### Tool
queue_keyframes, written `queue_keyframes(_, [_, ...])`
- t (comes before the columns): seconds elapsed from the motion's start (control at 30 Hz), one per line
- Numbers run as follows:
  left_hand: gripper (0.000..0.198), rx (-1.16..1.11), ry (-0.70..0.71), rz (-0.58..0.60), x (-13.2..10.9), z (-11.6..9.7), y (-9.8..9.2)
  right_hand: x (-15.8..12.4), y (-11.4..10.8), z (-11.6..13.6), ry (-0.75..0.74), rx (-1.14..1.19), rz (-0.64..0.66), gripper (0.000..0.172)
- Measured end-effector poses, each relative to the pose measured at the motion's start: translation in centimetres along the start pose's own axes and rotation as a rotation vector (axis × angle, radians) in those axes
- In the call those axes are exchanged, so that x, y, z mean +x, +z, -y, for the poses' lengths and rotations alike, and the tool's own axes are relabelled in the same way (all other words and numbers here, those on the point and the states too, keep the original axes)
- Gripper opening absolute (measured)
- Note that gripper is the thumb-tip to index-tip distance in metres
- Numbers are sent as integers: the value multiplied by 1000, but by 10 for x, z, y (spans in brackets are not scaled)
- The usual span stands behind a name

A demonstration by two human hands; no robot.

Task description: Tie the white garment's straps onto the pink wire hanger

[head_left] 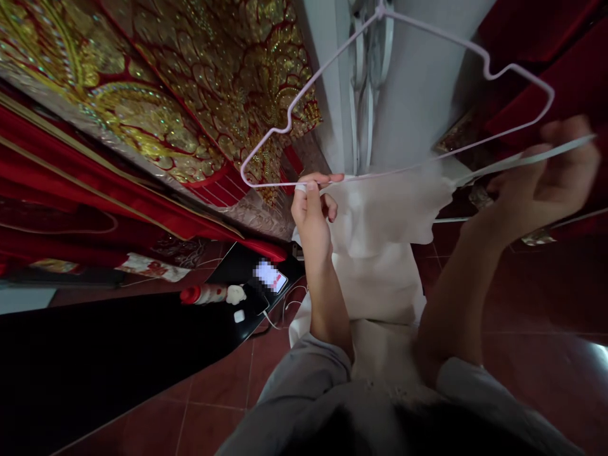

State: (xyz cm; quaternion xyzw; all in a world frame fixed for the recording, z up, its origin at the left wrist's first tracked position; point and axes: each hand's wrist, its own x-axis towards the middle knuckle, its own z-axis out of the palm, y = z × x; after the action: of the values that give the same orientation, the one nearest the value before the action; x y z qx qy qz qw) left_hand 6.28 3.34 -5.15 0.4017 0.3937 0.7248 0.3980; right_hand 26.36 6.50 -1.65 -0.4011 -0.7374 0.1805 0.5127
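Hanger [337, 54], top fwd, long axis L-R

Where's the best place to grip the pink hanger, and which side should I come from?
Probably the pink hanger by its rounded right end, coming from the right: that bend juts outward, clear of the white cloth, while the left hand pinches the bottom bar near the opposite end.

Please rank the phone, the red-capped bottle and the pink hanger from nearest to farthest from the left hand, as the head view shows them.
1. Pink hanger: its lower bar is at the fingers of the left hand.
2. Phone: below and left of the hand, on the black table.
3. Red-capped bottle: farther left on the table.
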Motion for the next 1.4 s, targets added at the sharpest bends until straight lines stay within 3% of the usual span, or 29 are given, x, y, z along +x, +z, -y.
queue_keyframes(0.23, [31,26,-49,9,-6,-1,4,-25,43,8,21,2,-25,48])
queue_keyframes(0.37, [26,78,-82,85,-8,-1,-4,-33,40,-5,17,-13,-65,39])
queue_keyframes(0.5, [24,344,-61,164,-8,-5,-28,-34,29,-12,35,-10,-115,37])
queue_keyframes(0.63, [34,522,44,106,-6,-23,-56,-33,28,-10,48,18,-54,38])
queue_keyframes(0.73, [39,611,246,18,-1,-34,-71,-33,31,-8,55,36,-35,38])
queue_keyframes(0.83, [22,533,459,-158,7,-37,-81,-35,32,-8,44,46,-45,37])
queue_keyframes(0.9, [13,464,486,-213,13,-37,-85,-36,32,-8,49,43,-63,35])
queue_keyframes(0.93, [21,449,463,-200,16,-38,-85,-36,31,-9,51,42,-72,34])
queue_keyframes(1.07, [38,482,356,12,25,-45,-70,-36,28,-7,41,64,-69,36])
queue_keyframes(1.23, [17,616,376,192,48,-52,-32,-38,21,-4,103,22,-15,43])
queue_keyframes(1.33, [39,720,275,346,62,-55,-23,-39,19,-6,102,-4,-1,42])
queue_keyframes(1.4, [40,642,219,287,66,-57,-20,-39,20,-8,91,1,7,42])
